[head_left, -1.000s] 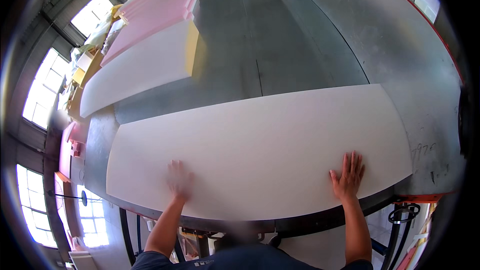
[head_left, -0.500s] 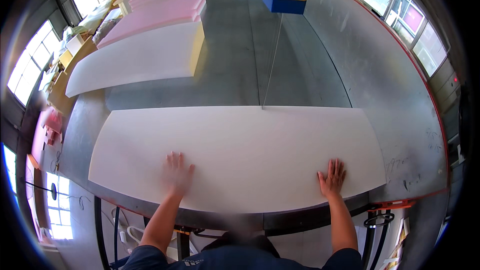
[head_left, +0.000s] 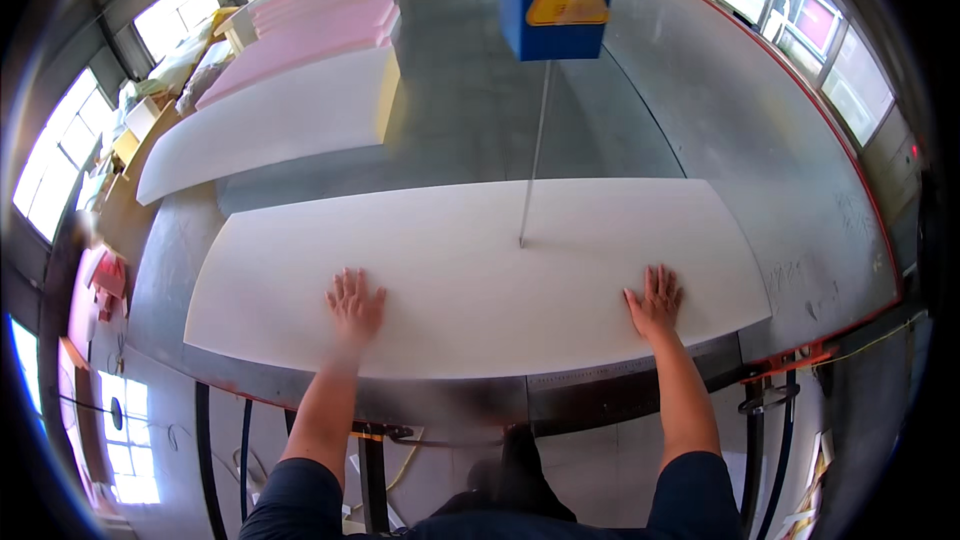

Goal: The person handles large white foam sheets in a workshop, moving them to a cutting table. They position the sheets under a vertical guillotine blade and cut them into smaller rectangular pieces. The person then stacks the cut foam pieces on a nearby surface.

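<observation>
A wide white foam block (head_left: 480,310) lies across the near part of the grey metal table. Flat on its left half rests my left hand (head_left: 355,302), fingers spread and slightly blurred. My right hand (head_left: 656,300) presses on the right part of the block with its fingers stretched out. Between the hands, farther off, a thin upright blade (head_left: 537,155) comes down from a blue machine head (head_left: 553,10) with a yellow warning triangle. The blade's lower end meets the block inside its far edge.
On the table's left, beyond the block, lies a pale foam slab (head_left: 270,125) with a yellowish end. Behind it rises a stack of pink foam sheets (head_left: 310,50). A red-edged panel of the table (head_left: 760,130) stretches along the right. A red metal bracket (head_left: 790,360) sits at the near right edge.
Both hands and the foam block have moved forward, away from me. The blade, at the block's far edge before, now stands inside it. The view has shifted a little.
</observation>
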Motion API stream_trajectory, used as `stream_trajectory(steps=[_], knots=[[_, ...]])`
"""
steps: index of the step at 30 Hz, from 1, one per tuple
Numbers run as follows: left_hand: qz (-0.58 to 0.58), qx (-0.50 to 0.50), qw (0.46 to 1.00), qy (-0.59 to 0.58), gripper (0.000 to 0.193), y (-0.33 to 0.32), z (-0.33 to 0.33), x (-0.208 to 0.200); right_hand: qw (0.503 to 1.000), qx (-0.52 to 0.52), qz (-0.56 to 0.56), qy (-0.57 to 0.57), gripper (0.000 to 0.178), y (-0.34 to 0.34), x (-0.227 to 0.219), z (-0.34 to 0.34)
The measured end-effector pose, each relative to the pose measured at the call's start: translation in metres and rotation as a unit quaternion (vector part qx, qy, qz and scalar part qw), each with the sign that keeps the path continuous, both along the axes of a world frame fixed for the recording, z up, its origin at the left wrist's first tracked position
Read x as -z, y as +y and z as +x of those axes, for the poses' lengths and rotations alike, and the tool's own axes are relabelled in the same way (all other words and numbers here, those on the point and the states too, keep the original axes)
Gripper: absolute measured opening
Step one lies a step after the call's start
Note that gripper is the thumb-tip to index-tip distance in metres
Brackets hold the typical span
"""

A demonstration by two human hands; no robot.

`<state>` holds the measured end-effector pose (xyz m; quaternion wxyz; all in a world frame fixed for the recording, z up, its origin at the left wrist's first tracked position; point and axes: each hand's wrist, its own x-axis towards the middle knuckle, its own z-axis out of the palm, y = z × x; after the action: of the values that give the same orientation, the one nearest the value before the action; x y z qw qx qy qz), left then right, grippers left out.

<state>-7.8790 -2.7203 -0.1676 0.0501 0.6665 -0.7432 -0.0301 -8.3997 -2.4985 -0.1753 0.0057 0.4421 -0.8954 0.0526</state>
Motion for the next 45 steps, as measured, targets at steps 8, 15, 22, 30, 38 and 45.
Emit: stream_trajectory(steps=[8, 15, 22, 30, 38, 45], knots=[[-0.018, 0.009, 1.0, 0.003, 0.065, -0.003, 0.009, 0.003, 1.0, 0.011, -0.006, -0.019, 0.076, -0.003, -0.016, 0.019], [-0.289, 0.143, 0.939, 0.12, 0.047, 0.218, 0.004, 0.073, 0.999, 0.024, -0.01, -0.048, 0.077, 0.005, -0.029, 0.033], [0.16, 0.114, 0.979, 0.052, 0.069, 0.368, -0.034, 0.095, 0.997, 0.016, 0.0, -0.073, 0.079, 0.0, -0.029, 0.042], [0.287, 0.203, 0.926, -0.14, 0.08, 0.308, -0.024, 0.13, 0.995, -0.005, -0.049, -0.082, 0.083, 0.005, -0.008, 0.035], [0.328, 0.162, 0.924, -0.107, 0.074, 0.288, -0.016, 0.158, 0.994, 0.008, 0.001, -0.108, 0.077, 0.01, -0.038, 0.037], [0.37, 0.19, 0.904, -0.097, 0.079, 0.287, -0.026, 0.138, 0.994, 0.025, -0.014, -0.104, 0.08, 0.017, -0.027, 0.038]])
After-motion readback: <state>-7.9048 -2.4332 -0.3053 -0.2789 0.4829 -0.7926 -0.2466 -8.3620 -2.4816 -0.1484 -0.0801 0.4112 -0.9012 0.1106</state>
